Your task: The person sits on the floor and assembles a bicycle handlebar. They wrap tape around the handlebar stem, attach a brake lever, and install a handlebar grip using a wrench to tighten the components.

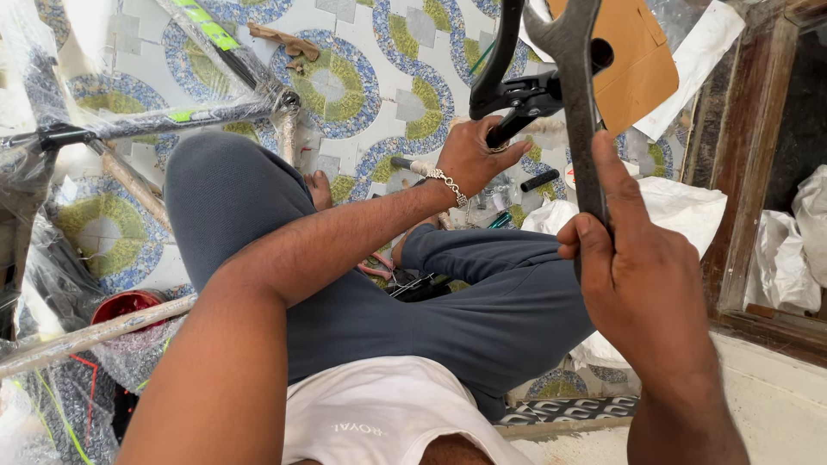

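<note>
My right hand (642, 275) grips the shaft of a large dark open-ended spanner (575, 82), held upright with its jaws at the top of the view. My left hand (472, 157), with a silver bracelet on its wrist, closes around a black bicycle handlebar part (517, 90) just left of the spanner. The spanner crosses in front of that black part. I sit on the floor in grey trousers and a white vest, knees bent.
A plastic-wrapped bicycle frame (164, 120) lies at left over the patterned tile floor (345, 82). Brown cardboard (642, 65) and white bags (680, 207) lie at upper right. A wooden door frame (741, 164) stands at right. A red tin (125, 306) sits at lower left.
</note>
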